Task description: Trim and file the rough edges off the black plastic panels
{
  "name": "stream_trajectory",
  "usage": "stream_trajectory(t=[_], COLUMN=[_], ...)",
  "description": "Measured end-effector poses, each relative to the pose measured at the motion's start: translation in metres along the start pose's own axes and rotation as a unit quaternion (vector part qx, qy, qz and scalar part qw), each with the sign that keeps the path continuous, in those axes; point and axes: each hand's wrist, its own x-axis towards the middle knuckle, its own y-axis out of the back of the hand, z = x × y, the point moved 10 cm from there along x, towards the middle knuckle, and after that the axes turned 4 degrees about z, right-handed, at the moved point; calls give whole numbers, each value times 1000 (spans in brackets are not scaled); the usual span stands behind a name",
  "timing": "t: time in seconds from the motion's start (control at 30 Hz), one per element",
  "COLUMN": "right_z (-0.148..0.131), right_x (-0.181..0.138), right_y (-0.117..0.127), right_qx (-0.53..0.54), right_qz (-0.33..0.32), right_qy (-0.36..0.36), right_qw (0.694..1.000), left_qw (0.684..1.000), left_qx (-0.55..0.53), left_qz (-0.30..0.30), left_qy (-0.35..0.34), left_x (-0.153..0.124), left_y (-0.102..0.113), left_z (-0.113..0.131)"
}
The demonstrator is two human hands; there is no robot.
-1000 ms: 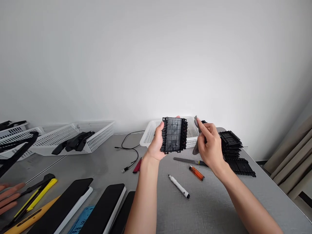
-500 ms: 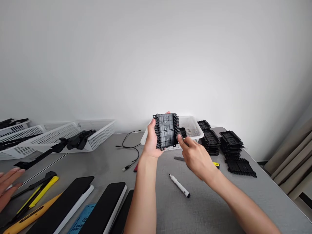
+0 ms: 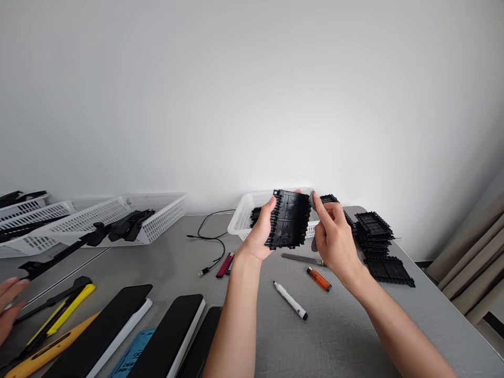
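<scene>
My left hand (image 3: pixel 256 233) grips a black plastic panel (image 3: pixel 290 218) by its left edge, thumb on the front and fingers behind. Rows of short teeth run down both sides of the panel, which is tilted above the front of a white basket (image 3: pixel 240 220). Beside the panel's right edge, my right hand (image 3: pixel 334 233) is closed on a small piece of thin grey material (image 3: pixel 312 199), its index finger stretched along the top of it. What the grey piece is made of cannot be told. Below the hands lie a flat file (image 3: pixel 301 259), an orange lighter (image 3: pixel 319 279) and a white marker (image 3: pixel 290 300).
Stacks of similar black panels (image 3: pixel 374 228) stand at the right, with one panel (image 3: pixel 389 270) in front. Left are white baskets (image 3: pixel 163 220), a cable (image 3: pixel 214 239), lighters (image 3: pixel 224 265), yellow cutters (image 3: pixel 71 310) and black-topped cases (image 3: pixel 169 336). Another person's hand (image 3: pixel 10 304) shows at the left edge.
Both hands have shifted right with the panel, which has turned and darkened. My right hand has risen along its right edge, uncovering the orange lighter. The other person's hand has drawn back left.
</scene>
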Motion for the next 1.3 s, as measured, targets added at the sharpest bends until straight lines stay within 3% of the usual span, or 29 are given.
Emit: stream_trajectory(t=[0.13,0.3,0.57,0.67,0.8,0.87,1.1,1.3], right_z=[-3,-12,-27,-25,-16,-11,-14,-24], right_x=[-1,-7,-22,-17,-8,-6,-9,-15], right_y=[-18,-28,-49,-33,10,21,-14,-31], right_qx=[-62,-95,-60,-21,8,4,-37,-44], right_qz=[-43,-66,-117,-77,50,82,-35,-82], right_qy=[16,43,45,43,51,45,43,60], right_qw=[997,992,990,996,997,996,998,994], left_qw=[1000,999,996,996,999,999,999,997], left_qx=[0,-11,-29,-21,-4,0,-5,-16], left_qz=[-19,4,53,49,14,1,-17,44], left_qy=[-4,-36,-69,-69,-49,-37,-27,-65], left_x=[-1,2,-2,-7,-11,-12,-13,-11], left_y=[-7,-3,0,-1,-4,-7,-19,-7], left_z=[-3,2,17,20,16,13,8,21])
